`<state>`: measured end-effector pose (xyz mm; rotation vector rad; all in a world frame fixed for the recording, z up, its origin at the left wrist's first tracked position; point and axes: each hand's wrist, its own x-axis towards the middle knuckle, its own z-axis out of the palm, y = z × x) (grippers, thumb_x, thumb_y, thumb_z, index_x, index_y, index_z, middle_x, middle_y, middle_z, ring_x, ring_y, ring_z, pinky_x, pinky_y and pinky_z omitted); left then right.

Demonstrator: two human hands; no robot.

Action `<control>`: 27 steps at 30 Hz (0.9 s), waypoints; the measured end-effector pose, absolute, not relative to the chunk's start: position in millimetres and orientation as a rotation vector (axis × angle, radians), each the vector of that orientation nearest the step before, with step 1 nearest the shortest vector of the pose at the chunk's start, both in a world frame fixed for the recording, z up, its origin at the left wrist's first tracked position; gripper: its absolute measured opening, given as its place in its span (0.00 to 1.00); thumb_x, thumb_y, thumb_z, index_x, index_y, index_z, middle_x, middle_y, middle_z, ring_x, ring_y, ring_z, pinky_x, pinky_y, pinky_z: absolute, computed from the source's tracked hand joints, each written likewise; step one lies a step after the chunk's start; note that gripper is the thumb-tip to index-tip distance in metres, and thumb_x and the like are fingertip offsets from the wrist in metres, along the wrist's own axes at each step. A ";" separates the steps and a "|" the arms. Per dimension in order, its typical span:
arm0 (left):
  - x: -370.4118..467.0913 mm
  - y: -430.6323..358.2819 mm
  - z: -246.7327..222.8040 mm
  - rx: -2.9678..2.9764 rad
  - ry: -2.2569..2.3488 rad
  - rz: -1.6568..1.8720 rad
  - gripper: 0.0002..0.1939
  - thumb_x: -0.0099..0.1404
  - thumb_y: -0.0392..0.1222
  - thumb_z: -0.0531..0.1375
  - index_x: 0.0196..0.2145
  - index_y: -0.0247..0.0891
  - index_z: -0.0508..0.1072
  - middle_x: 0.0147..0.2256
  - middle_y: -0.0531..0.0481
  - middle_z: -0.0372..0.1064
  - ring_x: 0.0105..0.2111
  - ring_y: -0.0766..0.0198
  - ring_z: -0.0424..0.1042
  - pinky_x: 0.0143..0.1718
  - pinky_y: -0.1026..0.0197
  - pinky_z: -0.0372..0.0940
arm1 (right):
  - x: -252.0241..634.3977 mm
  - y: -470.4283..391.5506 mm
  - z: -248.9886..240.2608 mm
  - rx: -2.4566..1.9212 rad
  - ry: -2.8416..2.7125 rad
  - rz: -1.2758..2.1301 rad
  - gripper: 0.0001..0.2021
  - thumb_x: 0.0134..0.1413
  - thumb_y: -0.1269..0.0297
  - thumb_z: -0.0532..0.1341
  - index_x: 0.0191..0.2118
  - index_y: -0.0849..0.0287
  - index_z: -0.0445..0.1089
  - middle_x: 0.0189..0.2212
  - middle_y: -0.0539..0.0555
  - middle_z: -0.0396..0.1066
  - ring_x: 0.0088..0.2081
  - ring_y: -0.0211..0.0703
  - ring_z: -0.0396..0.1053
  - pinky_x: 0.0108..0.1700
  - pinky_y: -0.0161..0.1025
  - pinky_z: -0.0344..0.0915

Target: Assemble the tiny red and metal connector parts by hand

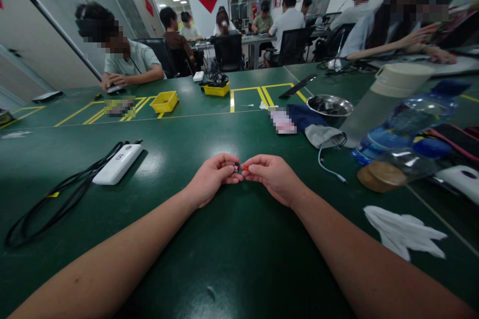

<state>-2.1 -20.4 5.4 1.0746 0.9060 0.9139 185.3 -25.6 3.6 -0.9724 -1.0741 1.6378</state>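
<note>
Both hands meet just above the middle of the green table (209, 239), fingertips almost touching. Pinched between the thumb and fingers of my left hand (215, 177) is a small black-and-silver piece (236, 167), too small to name. My right hand (277, 177) closes its thumb and fingertips on a tiny orange-red piece (246, 168). The two pieces sit side by side, close together; whether they touch I cannot tell. Fingers hide most of both.
A white power bank (118, 164) with a black cable (48, 199) lies left. To the right are a blue-labelled water bottle (404, 124), a brown-liquid bottle (381, 174), a metal bowl (329, 107) and a crumpled tissue (404, 229). Yellow trays (164, 102) stand farther back; people sit beyond.
</note>
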 end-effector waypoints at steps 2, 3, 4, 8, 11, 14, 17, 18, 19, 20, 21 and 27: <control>-2.3 -20.8 5.1 1.090 0.909 0.914 0.12 0.62 0.32 0.61 0.44 0.34 0.70 0.35 0.47 0.73 0.32 0.67 0.76 0.37 0.66 0.72 | 185.4 -25.6 4.0 -0.963 -1.079 1.642 0.05 0.45 0.69 0.67 0.32 0.62 0.75 0.31 0.55 0.76 0.34 0.41 0.74 0.43 0.44 0.69; -2.4 -21.0 5.1 1.099 0.911 0.913 0.12 0.61 0.32 0.62 0.44 0.34 0.71 0.36 0.47 0.73 0.33 0.67 0.76 0.37 0.66 0.71 | 185.6 -25.7 4.0 -0.958 -1.083 1.643 0.05 0.45 0.69 0.67 0.32 0.62 0.75 0.31 0.55 0.76 0.34 0.41 0.74 0.43 0.43 0.69; -2.4 -21.2 5.2 1.109 0.915 0.910 0.12 0.61 0.32 0.62 0.44 0.35 0.71 0.36 0.47 0.73 0.33 0.67 0.76 0.36 0.66 0.71 | 185.8 -25.8 3.9 -0.956 -1.086 1.641 0.05 0.46 0.69 0.67 0.32 0.62 0.75 0.31 0.55 0.76 0.34 0.41 0.74 0.43 0.43 0.69; -2.4 -21.5 5.7 1.162 0.940 0.909 0.11 0.61 0.34 0.63 0.43 0.35 0.73 0.35 0.47 0.74 0.32 0.68 0.75 0.32 0.68 0.69 | 186.7 -26.5 2.4 -0.953 -1.094 1.631 0.06 0.45 0.68 0.68 0.32 0.61 0.74 0.31 0.54 0.75 0.33 0.40 0.74 0.41 0.42 0.69; -2.5 -21.1 5.6 1.161 0.937 0.920 0.10 0.62 0.35 0.63 0.42 0.35 0.74 0.35 0.47 0.74 0.30 0.70 0.74 0.33 0.68 0.69 | 187.0 -26.5 1.2 -0.940 -1.102 1.622 0.07 0.45 0.67 0.69 0.33 0.61 0.74 0.31 0.53 0.74 0.33 0.40 0.73 0.40 0.42 0.69; -2.8 -20.3 5.1 1.111 0.912 0.918 0.09 0.62 0.36 0.62 0.42 0.34 0.73 0.34 0.47 0.75 0.31 0.69 0.75 0.36 0.66 0.70 | 186.6 -26.0 1.5 -0.945 -1.089 1.629 0.07 0.45 0.67 0.69 0.32 0.61 0.74 0.29 0.53 0.74 0.32 0.40 0.73 0.40 0.42 0.69; -3.1 -19.7 4.6 1.075 0.905 0.918 0.09 0.61 0.34 0.63 0.41 0.34 0.72 0.33 0.47 0.75 0.31 0.68 0.75 0.36 0.65 0.70 | 186.0 -25.8 3.4 -0.956 -1.064 1.648 0.06 0.46 0.67 0.68 0.32 0.61 0.75 0.29 0.54 0.75 0.33 0.41 0.74 0.41 0.43 0.69; -3.1 -19.6 4.5 1.072 0.907 0.916 0.09 0.61 0.34 0.63 0.41 0.34 0.72 0.33 0.47 0.74 0.31 0.68 0.75 0.36 0.65 0.70 | 185.9 -25.8 4.0 -0.958 -1.060 1.652 0.05 0.46 0.68 0.67 0.32 0.62 0.75 0.29 0.54 0.75 0.33 0.42 0.74 0.42 0.43 0.69; -3.0 -19.6 4.5 1.074 0.909 0.912 0.09 0.61 0.33 0.62 0.41 0.34 0.72 0.33 0.48 0.74 0.31 0.68 0.75 0.36 0.66 0.70 | 185.8 -25.8 4.6 -0.957 -1.058 1.658 0.05 0.45 0.69 0.67 0.32 0.62 0.75 0.30 0.55 0.76 0.33 0.42 0.74 0.42 0.43 0.69; -2.8 -19.6 4.4 1.079 0.912 0.907 0.09 0.61 0.33 0.62 0.41 0.34 0.72 0.33 0.48 0.74 0.31 0.68 0.75 0.35 0.66 0.70 | 185.8 -25.9 5.0 -0.956 -1.057 1.662 0.05 0.45 0.69 0.66 0.32 0.62 0.75 0.30 0.55 0.76 0.34 0.42 0.74 0.43 0.43 0.69; -2.6 -19.6 4.4 1.087 0.914 0.902 0.09 0.61 0.33 0.62 0.41 0.34 0.72 0.33 0.48 0.74 0.30 0.68 0.75 0.35 0.66 0.70 | 185.9 -25.9 5.3 -0.955 -1.056 1.667 0.05 0.45 0.70 0.66 0.32 0.62 0.75 0.30 0.55 0.76 0.34 0.42 0.74 0.43 0.44 0.70; -1.8 -19.2 4.8 1.091 0.921 0.893 0.09 0.61 0.34 0.62 0.41 0.35 0.72 0.32 0.48 0.74 0.30 0.68 0.75 0.34 0.66 0.70 | 186.4 -26.4 3.8 -0.939 -1.077 1.672 0.05 0.44 0.70 0.67 0.32 0.62 0.76 0.31 0.55 0.76 0.35 0.43 0.75 0.45 0.45 0.70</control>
